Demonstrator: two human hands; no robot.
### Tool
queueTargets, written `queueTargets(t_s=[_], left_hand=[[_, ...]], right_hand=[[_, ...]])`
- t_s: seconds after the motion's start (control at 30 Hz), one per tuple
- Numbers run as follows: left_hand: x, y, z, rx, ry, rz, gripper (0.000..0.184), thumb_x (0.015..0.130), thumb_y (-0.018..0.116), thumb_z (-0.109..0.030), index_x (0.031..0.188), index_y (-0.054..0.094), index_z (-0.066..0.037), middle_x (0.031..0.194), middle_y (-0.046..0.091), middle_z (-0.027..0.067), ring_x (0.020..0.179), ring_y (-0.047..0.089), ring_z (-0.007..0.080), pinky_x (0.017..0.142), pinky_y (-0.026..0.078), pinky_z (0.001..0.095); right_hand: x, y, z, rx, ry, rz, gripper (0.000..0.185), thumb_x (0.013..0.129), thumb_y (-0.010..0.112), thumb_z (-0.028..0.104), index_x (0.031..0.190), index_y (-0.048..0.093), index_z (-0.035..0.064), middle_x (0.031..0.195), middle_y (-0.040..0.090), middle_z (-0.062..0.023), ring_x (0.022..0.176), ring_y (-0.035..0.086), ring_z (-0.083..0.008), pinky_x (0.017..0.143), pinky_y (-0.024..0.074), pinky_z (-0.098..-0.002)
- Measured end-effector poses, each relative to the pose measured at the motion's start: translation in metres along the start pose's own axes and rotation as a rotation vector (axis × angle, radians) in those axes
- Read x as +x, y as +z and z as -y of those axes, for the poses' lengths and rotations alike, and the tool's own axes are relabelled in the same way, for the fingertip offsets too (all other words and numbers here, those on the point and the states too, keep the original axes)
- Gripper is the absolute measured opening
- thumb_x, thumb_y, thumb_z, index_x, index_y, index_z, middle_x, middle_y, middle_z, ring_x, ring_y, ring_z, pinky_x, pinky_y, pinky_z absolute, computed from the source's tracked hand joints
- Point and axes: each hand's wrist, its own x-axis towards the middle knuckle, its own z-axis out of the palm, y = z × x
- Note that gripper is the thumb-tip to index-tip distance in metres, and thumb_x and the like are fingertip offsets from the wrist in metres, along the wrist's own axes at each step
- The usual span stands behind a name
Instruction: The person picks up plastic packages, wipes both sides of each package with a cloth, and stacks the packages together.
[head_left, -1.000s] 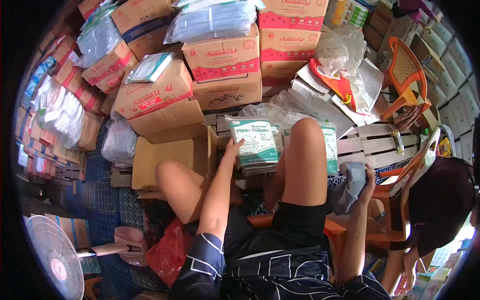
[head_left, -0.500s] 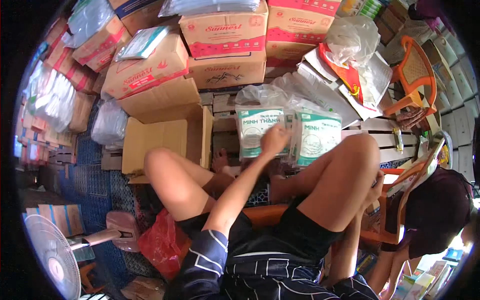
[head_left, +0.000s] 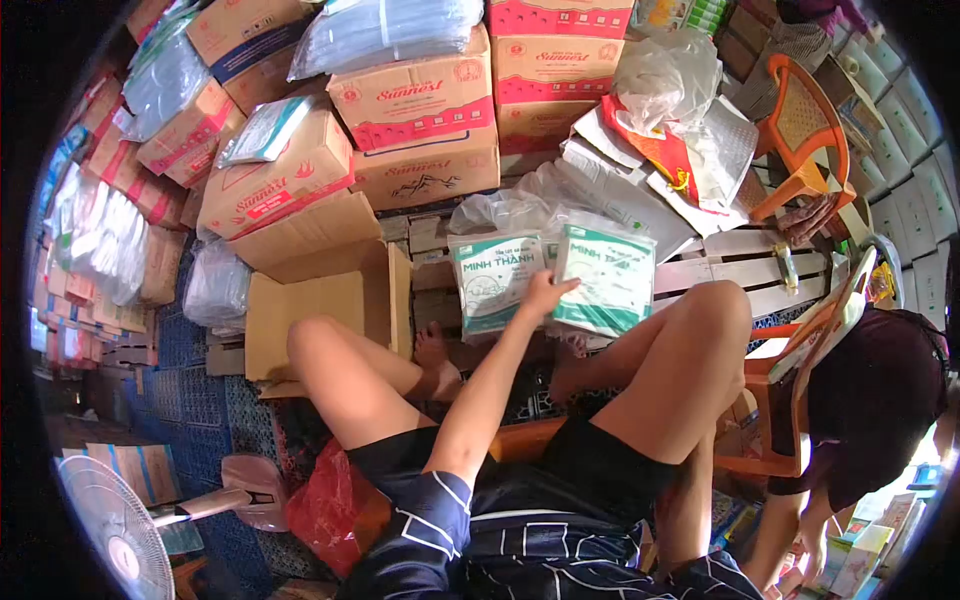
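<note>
Two flat packs in clear plastic, printed green and white with "MINH THANH", lie side by side on wooden slats: a left pack [head_left: 492,270] and a right pack [head_left: 612,262]. My left hand [head_left: 543,295] is at the gap between them, with its fingers closed at the left edge of the right pack. Only the forearm [head_left: 685,515] of my right arm shows; the hand is hidden behind my right thigh. Crumpled clear plastic [head_left: 515,205] lies just behind the packs.
An open, bare cardboard box [head_left: 320,300] stands left of my feet. Stacked cartons [head_left: 410,95] rise behind, some topped with plastic-wrapped packs. At right are an orange chair [head_left: 805,130] and a bending person in dark clothes [head_left: 870,410]. A fan [head_left: 115,530] stands lower left.
My left hand has moved from over the left pack to the right pack's edge. The right pack has turned slightly. My right hand has gone out of sight behind the knee. The view has shifted.
</note>
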Motion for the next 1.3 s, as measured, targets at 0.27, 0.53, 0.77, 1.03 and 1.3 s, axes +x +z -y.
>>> queueTargets(t_s=[0.27,0.53,0.77,1.03,1.3], left_hand=[[-0.038,-0.113,-0.002,-0.366,-0.083,-0.058,0.039,0.087,0.072,-0.025,0.114,0.063,0.002,0.109,0.066,0.01,0.096,0.062,0.0178,0.085,0.047,0.0333],[-0.058,-0.181,0.038,0.07,-0.375,-0.109,0.062,0.091,0.066,-0.031,0.14,0.043,-0.001,0.137,0.051,0.0186,0.118,0.054,0.0311,0.102,0.041,0.0455],[-0.115,-0.126,-0.134,0.326,0.463,-0.284,0.051,0.095,0.06,-0.023,0.138,0.045,0.0,0.118,0.061,0.0158,0.104,0.06,0.0216,0.089,0.049,0.0322],[-0.358,-0.05,-0.285,-0.512,1.222,1.155,0.056,0.094,0.054,-0.05,0.105,0.065,0.004,0.096,0.064,0.0159,0.079,0.064,0.0274,0.064,0.053,0.032],[-0.414,-0.037,-0.283,-0.524,1.152,0.813,0.054,0.098,0.051,-0.045,0.114,0.064,0.004,0.097,0.063,0.0174,0.065,0.062,0.0213,0.053,0.051,0.029]], right_hand=[[-0.007,-0.008,0.001,-0.038,0.039,0.03,0.031,0.086,0.068,0.013,0.113,0.058,0.0031,0.103,0.068,-0.0119,0.09,0.066,-0.0236,0.079,0.0506,-0.0335],[-0.011,-0.002,-0.006,-0.155,-0.021,-0.016,0.033,0.082,0.071,0.015,0.111,0.059,0.0066,0.096,0.068,-0.0147,0.088,0.066,-0.0303,0.075,0.0498,-0.0362],[-0.014,-0.001,-0.005,-0.13,-0.133,-0.08,0.036,0.08,0.074,0.02,0.11,0.059,0.0059,0.094,0.067,-0.018,0.085,0.066,-0.0354,0.072,0.0495,-0.0406],[-0.011,-0.006,-0.023,-0.094,-0.031,-0.067,0.041,0.079,0.075,0.025,0.109,0.059,0.0032,0.093,0.067,-0.022,0.087,0.065,-0.0381,0.073,0.0494,-0.0419],[-0.011,-0.009,-0.022,-0.123,-0.034,-0.064,0.045,0.079,0.075,0.028,0.113,0.059,0.0036,0.096,0.067,-0.022,0.089,0.066,-0.0373,0.074,0.0493,-0.0419]])
